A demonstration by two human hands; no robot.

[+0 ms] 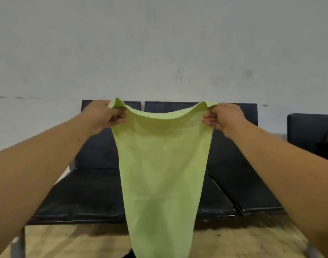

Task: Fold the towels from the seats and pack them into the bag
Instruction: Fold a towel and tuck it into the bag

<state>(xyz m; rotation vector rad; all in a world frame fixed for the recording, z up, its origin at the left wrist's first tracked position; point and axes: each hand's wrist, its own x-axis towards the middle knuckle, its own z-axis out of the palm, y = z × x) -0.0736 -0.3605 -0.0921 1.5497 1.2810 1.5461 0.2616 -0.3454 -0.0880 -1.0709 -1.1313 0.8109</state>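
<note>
Towel (162, 164): pale green, held up in the air before the seats (88, 187), hanging lengthwise and narrowing toward its lower end (which runs out of view at the bottom). Top edge sags between the two corners.
Left hand (101, 116): fingers curled, pinching the top left corner.
Right hand (224, 118): likewise pinching the top right corner.
Seats: dark, padded, against a grey wall (159, 43).

Pale grey wall (159, 43), scuffed, fills the upper half. Row of dark padded seats (88, 192) against it, separate dark chair (306, 129) at right. Tan floor (75, 241) underneath
</note>
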